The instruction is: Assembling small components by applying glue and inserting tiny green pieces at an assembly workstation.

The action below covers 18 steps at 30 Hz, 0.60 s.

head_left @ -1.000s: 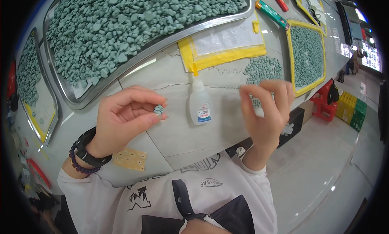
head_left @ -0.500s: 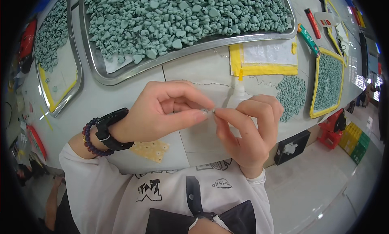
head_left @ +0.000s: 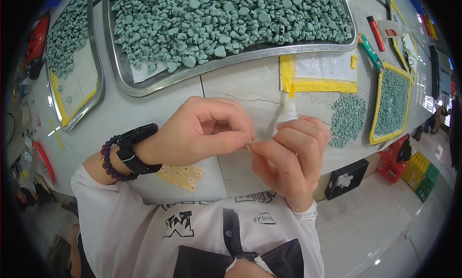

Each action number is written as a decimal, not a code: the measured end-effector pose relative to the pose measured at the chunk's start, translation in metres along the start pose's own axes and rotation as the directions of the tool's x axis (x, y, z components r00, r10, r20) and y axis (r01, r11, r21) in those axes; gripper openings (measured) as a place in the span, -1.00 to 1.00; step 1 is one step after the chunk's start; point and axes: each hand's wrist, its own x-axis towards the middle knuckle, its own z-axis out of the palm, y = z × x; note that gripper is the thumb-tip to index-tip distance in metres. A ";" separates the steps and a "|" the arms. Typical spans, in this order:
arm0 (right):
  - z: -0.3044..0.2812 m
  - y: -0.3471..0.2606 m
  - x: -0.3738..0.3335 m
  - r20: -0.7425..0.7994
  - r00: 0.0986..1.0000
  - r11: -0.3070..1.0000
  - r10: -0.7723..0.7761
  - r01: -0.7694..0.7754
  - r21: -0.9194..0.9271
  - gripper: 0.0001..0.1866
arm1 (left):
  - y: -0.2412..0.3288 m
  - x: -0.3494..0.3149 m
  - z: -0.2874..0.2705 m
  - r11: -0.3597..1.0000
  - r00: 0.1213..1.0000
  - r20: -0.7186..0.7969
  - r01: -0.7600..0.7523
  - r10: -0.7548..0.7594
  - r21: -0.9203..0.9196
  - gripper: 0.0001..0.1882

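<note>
white glue bottle (head_left: 287, 113), yellow nozzle, mid-table

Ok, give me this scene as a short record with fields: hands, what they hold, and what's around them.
left hand: fingertips pinched on a small green piece
right hand: fingertips meet the left at the same piece
glue bottle: upright on the table, just behind the right hand
big tray: heaped with green pieces
loose pile: right of the bottle
left wrist: black watch, bead bracelet
</note>
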 end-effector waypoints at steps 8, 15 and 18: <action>-0.008 -0.010 0.001 0.119 0.923 0.906 0.367 -0.384 0.179 -0.76 | -0.001 0.000 0.006 0.990 0.988 -0.106 -0.121 0.112 -0.076 -0.77; -0.003 -0.011 0.000 0.144 0.914 0.894 0.381 -0.403 0.194 -0.82 | 0.000 -0.002 0.008 0.990 0.976 -0.190 -0.122 0.105 -0.078 -0.70; -0.001 -0.011 0.000 0.135 0.906 0.869 0.402 -0.424 0.256 -0.79 | -0.002 -0.003 0.007 0.978 0.965 -0.157 -0.203 0.209 0.057 -0.71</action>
